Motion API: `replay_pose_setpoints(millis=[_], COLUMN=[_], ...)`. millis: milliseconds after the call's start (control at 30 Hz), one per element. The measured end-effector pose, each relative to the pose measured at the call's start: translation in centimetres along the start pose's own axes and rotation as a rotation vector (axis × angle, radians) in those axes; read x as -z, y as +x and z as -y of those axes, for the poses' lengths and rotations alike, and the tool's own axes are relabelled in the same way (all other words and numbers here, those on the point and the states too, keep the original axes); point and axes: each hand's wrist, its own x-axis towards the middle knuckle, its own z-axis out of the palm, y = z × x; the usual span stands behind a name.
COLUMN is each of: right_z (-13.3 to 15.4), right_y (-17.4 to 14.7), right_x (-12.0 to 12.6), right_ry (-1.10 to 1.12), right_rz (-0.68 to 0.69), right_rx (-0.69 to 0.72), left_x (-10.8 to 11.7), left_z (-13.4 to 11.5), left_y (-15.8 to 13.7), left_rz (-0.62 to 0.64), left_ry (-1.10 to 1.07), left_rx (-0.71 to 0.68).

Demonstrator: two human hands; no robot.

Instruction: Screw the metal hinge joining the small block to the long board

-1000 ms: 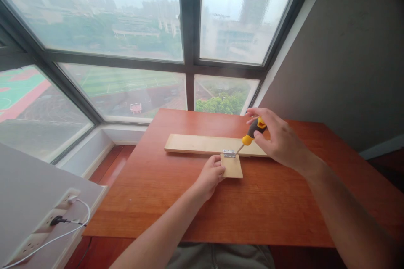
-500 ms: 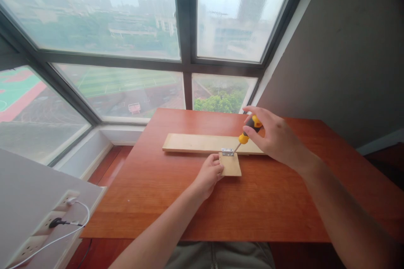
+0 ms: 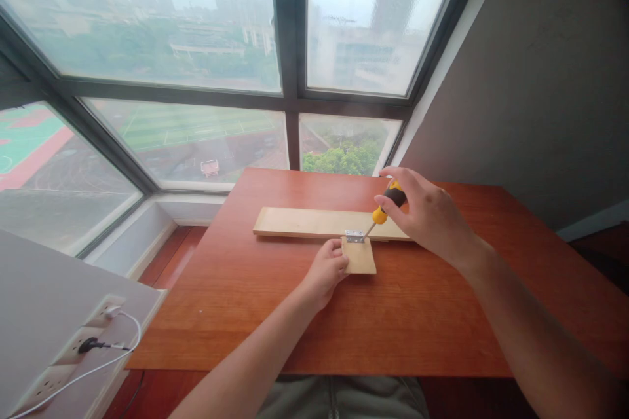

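Reddish wooden table (image 3: 304,314) fills the lower view, pushed up against a big window over sports fields, and we're looking down at our two bare hands at work near its middle.

Nearest us, our left hand (image 3: 324,272) is curled loosely, fingertips pressed on the left edge of the small wooden block (image 3: 360,258), pinning it flat to the table. It grips nothing; it just bears down.

Just beyond the block sits the little metal hinge (image 3: 354,236), bridging the block and the long wooden board (image 3: 314,223), which lies crosswise, its long axis running left to right.

Now the key line-up: our right hand (image 3: 427,219) comes in from the right, fingers closed around the black-and-yellow handle of the screwdriver (image 3: 386,205). The shaft slants down and to the left, its tip at the hinge's right end; whether it sits in a screw head we can't tell. So the hinge lies left of and below the right hand, just past the left fingertips, which are the nearer of the two.

Off at the near left, a power strip (image 3: 73,347) with a white cable plugged in.
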Motion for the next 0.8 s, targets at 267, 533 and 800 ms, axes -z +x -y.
replay_pose_setpoints(millis=[267, 533, 800], right_z=[0.0, 0.6, 0.2], right_y=[0.0, -0.1, 0.3], right_x=[0.5, 0.4, 1.0], right_ry=[0.214, -0.227, 0.212], right_rz=[0.074, 0.006, 0.081], right_rx=[0.037, -0.07, 0.012], left_x=[0.1, 0.1, 0.2], left_z=[0.1, 0.1, 0.0], left_y=[0.1, 0.1, 0.1], left_rz=[-0.003, -0.001, 0.0], left_ry=[0.003, 0.0, -0.007], left_rx=[-0.005, -0.01, 0.003])
